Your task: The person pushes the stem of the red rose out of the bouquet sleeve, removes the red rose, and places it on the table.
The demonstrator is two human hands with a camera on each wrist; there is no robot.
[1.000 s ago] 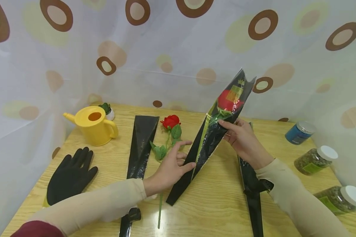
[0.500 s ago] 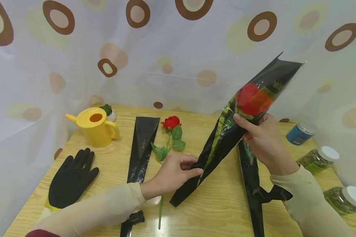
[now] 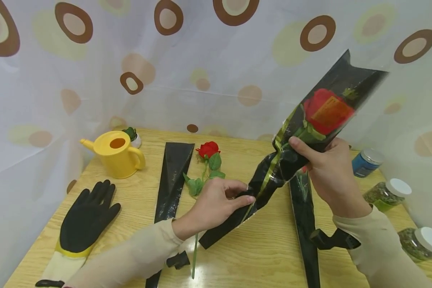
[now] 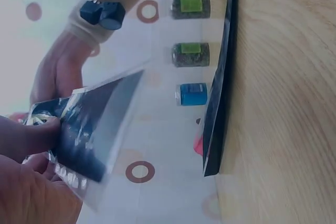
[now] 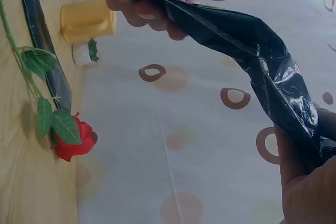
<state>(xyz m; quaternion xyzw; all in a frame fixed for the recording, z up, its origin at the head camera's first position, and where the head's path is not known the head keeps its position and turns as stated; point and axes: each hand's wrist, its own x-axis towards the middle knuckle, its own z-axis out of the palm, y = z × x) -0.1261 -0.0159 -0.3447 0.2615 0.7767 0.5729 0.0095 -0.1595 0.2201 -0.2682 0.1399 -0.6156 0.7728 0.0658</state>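
Rose [image 3: 318, 105] in bent blk sleeve [image 3: 278, 173], L grip [image 3: 216, 205] pinching nr btm, R grip [image 3: 330, 174] holding mid

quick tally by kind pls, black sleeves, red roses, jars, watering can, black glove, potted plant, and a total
Black sleeves: 3
Red roses: 3, one mostly hidden
Jars: 3
Watering can: 1
Black glove: 1
Potted plant: 1
Total: 12
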